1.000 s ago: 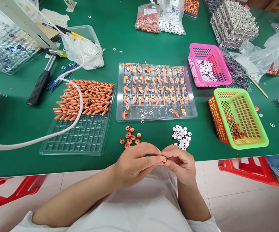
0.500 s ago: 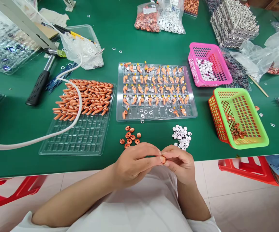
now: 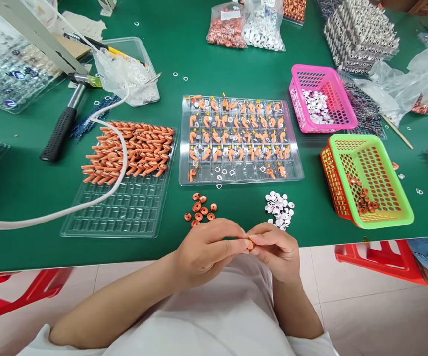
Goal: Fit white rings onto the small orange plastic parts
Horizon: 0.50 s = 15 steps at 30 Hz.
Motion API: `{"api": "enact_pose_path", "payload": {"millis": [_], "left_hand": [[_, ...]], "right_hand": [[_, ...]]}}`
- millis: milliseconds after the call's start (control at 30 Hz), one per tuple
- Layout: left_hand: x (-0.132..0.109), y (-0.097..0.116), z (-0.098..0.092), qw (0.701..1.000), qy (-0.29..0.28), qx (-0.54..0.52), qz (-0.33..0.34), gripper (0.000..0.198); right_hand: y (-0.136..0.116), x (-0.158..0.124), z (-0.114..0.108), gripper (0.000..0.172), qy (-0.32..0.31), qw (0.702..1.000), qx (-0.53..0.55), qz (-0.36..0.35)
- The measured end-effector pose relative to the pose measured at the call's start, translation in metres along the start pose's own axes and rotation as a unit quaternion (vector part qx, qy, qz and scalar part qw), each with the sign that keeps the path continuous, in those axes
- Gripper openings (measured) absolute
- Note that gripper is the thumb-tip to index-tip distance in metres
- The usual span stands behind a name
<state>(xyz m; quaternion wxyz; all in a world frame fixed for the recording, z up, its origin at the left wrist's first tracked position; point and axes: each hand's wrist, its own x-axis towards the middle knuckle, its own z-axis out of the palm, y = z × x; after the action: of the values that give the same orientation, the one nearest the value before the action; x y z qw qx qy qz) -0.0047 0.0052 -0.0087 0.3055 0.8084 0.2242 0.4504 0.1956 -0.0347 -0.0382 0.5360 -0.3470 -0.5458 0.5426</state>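
Near the table's front edge, my left hand [image 3: 210, 252] and my right hand [image 3: 278, 252] meet, both closed in a pinch on one small orange-copper earbud cap [image 3: 251, 244]. Fingertips cover most of the cap. Just beyond my left hand lies a loose group of similar orange caps [image 3: 199, 209]. Past my right hand is a pile of white round stickers [image 3: 279, 209] with dark marks. Farther back, a clear tray [image 3: 239, 174] holds rows of orange earbud stems with yellow ends, and a few white rings lie on its front part.
At left, a clear tray [image 3: 110, 217] carries stacked orange shells [image 3: 132, 148], crossed by a white cable [image 3: 123, 168]. A hammer [image 3: 60, 131] lies beyond. A green basket [image 3: 395, 212] and a pink basket [image 3: 349, 118] stand at right. Bags of parts [image 3: 226, 32] sit at the back.
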Motion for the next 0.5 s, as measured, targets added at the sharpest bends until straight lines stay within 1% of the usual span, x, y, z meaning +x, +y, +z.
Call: {"api": "enact_pose_path", "payload": {"millis": [267, 500], "left_hand": [[-0.0024, 0.0004, 0.002, 1.0, 0.003, 0.002, -0.012, 0.02], [-0.004, -0.001, 0.0015, 1.0, 0.007, 0.0, 0.007, 0.025]], "right_hand": [[0.0005, 0.0005, 0.0, 0.038, 0.002, 1.0, -0.01, -0.007], [-0.0012, 0.0013, 0.0008, 0.037, -0.001, 1.0, -0.006, 0.018]]}}
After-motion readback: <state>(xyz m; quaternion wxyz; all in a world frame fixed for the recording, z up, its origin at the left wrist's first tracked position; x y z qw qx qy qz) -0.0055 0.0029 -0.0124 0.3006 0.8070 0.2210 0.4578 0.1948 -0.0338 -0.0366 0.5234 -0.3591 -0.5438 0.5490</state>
